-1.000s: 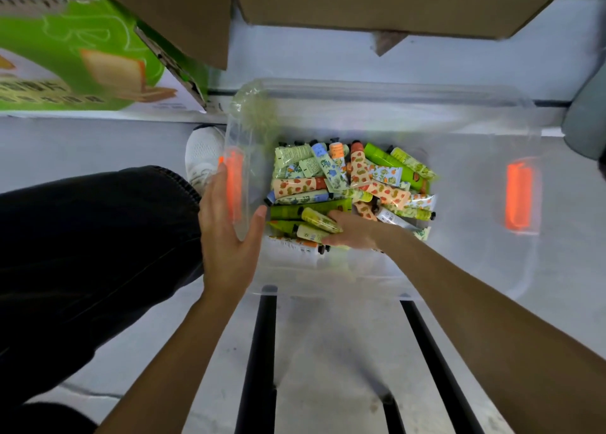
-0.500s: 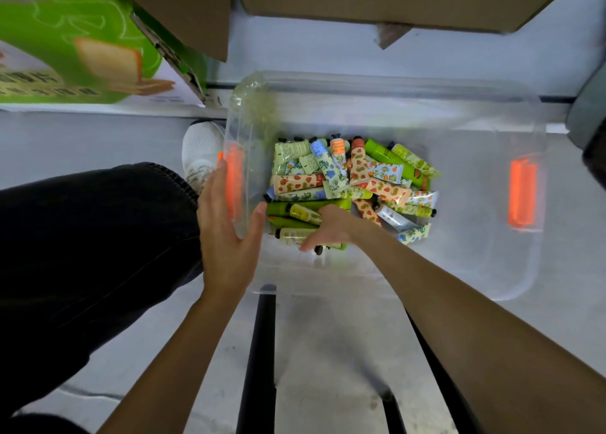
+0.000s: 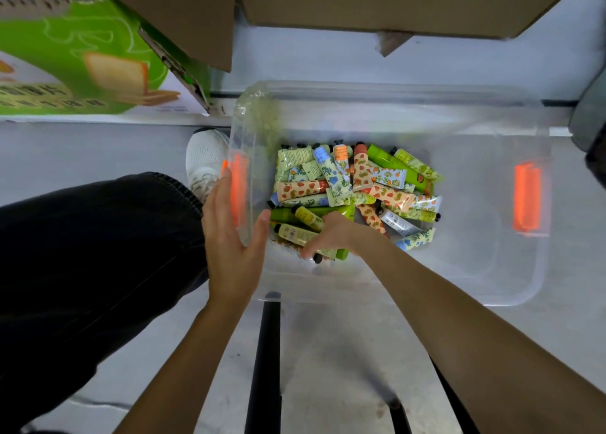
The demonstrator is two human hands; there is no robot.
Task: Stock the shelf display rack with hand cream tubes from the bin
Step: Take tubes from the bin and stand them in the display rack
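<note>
A clear plastic bin (image 3: 475,279) with orange handle clips sits on the grey floor below me. Several hand cream tubes (image 3: 354,184) in green, orange and floral prints lie piled in its left half. My left hand (image 3: 234,240) grips the bin's left wall, thumb inside and fingers outside by the orange clip (image 3: 236,187). My right hand (image 3: 331,237) reaches down into the pile at its near left corner, fingers curled around a pale yellow tube (image 3: 295,233) with a black cap. The display rack itself is not in sight.
A green printed carton (image 3: 82,56) and brown cardboard boxes (image 3: 393,4) stand beyond the bin. My dark trouser leg (image 3: 91,256) and white shoe (image 3: 205,158) are at the bin's left. Black metal bars (image 3: 265,361) run along the floor near me.
My right hand has drawn back toward the bin's near left corner and closed around tubes there. My left hand has stayed on the bin's wall.
</note>
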